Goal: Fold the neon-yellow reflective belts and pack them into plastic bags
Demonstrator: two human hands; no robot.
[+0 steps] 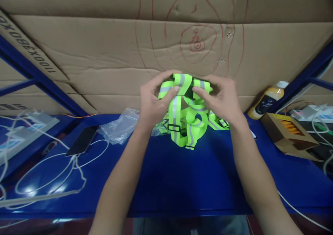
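Note:
Between my two hands hangs a bundle of neon yellow-green reflective straps [177, 112] with a silver-grey stripe and black slide buckles. My left hand [158, 98] is closed on the upper left part, its thumb pressed over a folded band. My right hand [220, 94] pinches the upper right part, thumb in front. Loops of strap dangle below the fingers. Behind the bundle, more yellow-green strap [218, 122] lies on the blue table [182, 179]; whether it joins the held piece is hidden.
At left, a clear plastic bag [121, 125], a black phone [82, 140] with white cables, and a power strip [31, 132]. At right, a juice bottle [267, 101], an open cardboard box [288, 134] and another power strip [312, 113]. A cardboard wall [104, 48] with red rings stands behind.

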